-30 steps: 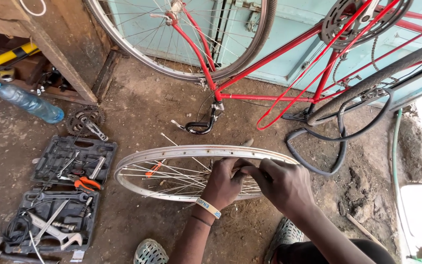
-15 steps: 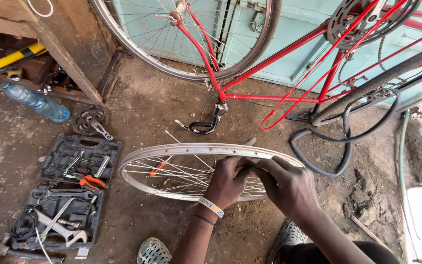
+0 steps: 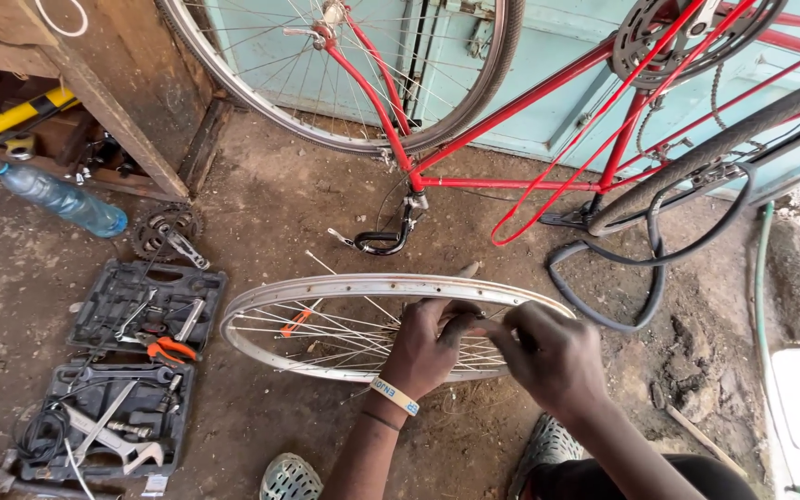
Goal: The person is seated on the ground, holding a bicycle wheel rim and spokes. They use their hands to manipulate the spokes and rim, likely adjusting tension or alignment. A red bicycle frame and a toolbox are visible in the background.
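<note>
Both my left hand [image 3: 432, 347] and right hand [image 3: 548, 356] are pinching spokes [image 3: 326, 329] inside the bare rim [image 3: 261, 315]; several look loose, plenty left to do.

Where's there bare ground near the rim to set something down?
Bare dirt lies between the bare wheel rim and the open tool case, and behind the rim toward the red bicycle. Right of the rim is crowded: a black inner tube. Both hands, left and right, occupy the rim's near side.

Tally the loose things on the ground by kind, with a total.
Bare wheel rim, held by left hand and right hand: 1
Open tool cases: 2
Plastic bottle: 1
Crank sprocket: 1
Black inner tube: 1
Total: 6
</note>
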